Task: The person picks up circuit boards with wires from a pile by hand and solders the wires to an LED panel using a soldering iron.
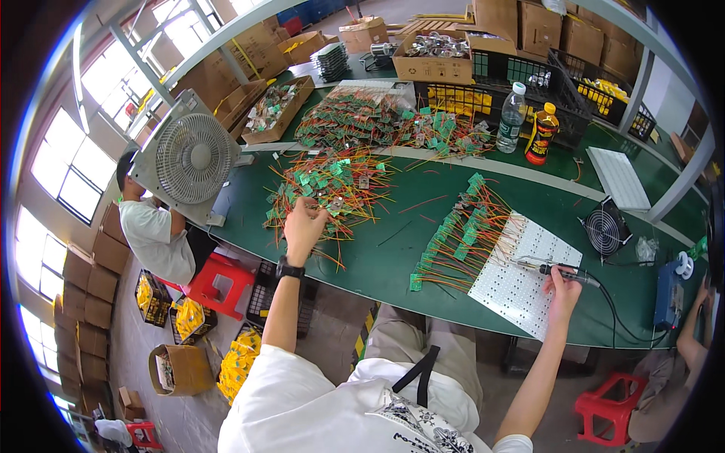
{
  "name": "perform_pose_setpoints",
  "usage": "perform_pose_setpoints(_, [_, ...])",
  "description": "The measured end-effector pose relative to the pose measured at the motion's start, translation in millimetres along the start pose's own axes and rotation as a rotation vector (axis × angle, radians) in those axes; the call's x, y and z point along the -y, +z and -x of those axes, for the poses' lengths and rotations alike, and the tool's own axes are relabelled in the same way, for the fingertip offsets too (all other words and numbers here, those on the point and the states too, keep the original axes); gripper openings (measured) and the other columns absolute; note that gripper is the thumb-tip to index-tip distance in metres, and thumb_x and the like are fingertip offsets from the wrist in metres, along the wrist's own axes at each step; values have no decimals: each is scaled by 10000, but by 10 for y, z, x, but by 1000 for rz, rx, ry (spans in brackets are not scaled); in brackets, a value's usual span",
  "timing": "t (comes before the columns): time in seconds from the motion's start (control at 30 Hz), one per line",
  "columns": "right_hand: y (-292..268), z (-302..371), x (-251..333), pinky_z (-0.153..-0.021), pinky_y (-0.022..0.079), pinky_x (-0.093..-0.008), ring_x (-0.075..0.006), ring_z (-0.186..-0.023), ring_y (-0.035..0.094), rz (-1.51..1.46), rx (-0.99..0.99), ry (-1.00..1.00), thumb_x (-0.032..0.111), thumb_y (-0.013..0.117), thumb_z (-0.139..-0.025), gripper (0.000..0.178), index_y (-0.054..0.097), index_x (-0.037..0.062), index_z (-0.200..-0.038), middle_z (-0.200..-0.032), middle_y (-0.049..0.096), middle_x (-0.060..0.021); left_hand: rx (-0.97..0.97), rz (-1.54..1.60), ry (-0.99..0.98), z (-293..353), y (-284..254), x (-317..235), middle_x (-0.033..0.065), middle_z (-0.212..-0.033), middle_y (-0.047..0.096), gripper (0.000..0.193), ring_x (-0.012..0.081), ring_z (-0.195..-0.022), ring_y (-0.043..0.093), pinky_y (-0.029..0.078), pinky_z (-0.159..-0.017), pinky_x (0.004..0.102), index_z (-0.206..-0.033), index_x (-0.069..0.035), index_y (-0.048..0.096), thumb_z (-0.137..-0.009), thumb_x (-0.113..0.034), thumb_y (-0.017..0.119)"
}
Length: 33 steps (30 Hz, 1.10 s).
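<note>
At the near edge of a loose pile of small green circuit boards (332,177) with red and yellow wires, my left hand (303,225) bends its fingers together. What lies between its fingertips is too small to make out. My right hand (560,291) grips a soldering iron (581,278), its tip pointing left over a white perforated panel (507,291). Wired green boards (453,230) lie in rows along the panel's left side, with their wires running onto it.
A fan (192,158) stands at the left, near a seated person (158,238). Behind are a bigger board heap (351,117), a clear bottle (511,117) and an orange-capped bottle (541,136). At right sit a small black fan (606,228) and a blue soldering station (668,294), its cable trailing nearby.
</note>
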State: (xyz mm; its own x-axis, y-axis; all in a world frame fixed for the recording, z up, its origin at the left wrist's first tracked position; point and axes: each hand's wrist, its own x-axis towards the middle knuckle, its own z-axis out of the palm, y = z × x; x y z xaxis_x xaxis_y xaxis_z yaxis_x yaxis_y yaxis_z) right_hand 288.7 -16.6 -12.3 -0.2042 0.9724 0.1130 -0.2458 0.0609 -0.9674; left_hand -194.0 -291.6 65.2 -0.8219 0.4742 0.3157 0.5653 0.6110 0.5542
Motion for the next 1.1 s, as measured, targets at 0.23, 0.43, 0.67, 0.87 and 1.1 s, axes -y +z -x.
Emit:
perform_pose_setpoints(0.23, [-60, 9, 2, -486, 405, -234, -112, -523, 545, 38, 8, 28, 101, 674, -893, 152, 628, -31, -953, -689, 604, -63, 275, 1045, -201, 480, -287, -325, 37, -967, 649, 296, 90, -773, 643, 407, -544, 186, -1207, -31, 578, -935, -141, 612])
perform_pose_setpoints(0.43, [-20, 23, 32, -483, 402, -234, -113, -522, 542, 34, 6, 22, 106, 668, -900, 156, 629, -34, -957, -691, 603, -62, -4, 487, 204, 756, 131, -393, 61, -1016, 582, 204, 145, -831, 649, 572, -641, 262, -958, 3, 643, -786, 14, 751])
perform_pose_setpoints(0.67, [-13, -6, -6, -475, 391, -240, -114, -519, 537, 32, 4, 31, 108, 673, -899, 150, 629, -26, -950, -681, 598, -54, 221, 257, 477, 948, 297, -275, 101, -1153, 596, 266, 260, -929, 645, 527, -840, 343, -961, -34, 671, -734, -71, 807])
perform_pose_setpoints(0.87, [6, -15, 15, -475, 392, -237, -116, -519, 540, 40, 4, 29, 103, 681, -891, 151, 631, -25, -953, -681, 602, -54, 198, 417, 169, 932, 348, -198, 104, -936, 668, 212, 194, -823, 646, 474, -703, 301, -973, 12, 658, -847, -143, 728])
perform_pose_setpoints(1.1, [-13, -18, -13, -476, 396, -233, -112, -523, 544, 29, 2, 42, 96, 686, -886, 147, 632, -24, -952, -684, 601, -55, 356, 248, 397, 721, 465, -348, 109, -737, 632, 173, 208, -619, 573, 466, -613, 328, -862, 12, 652, -871, -155, 695])
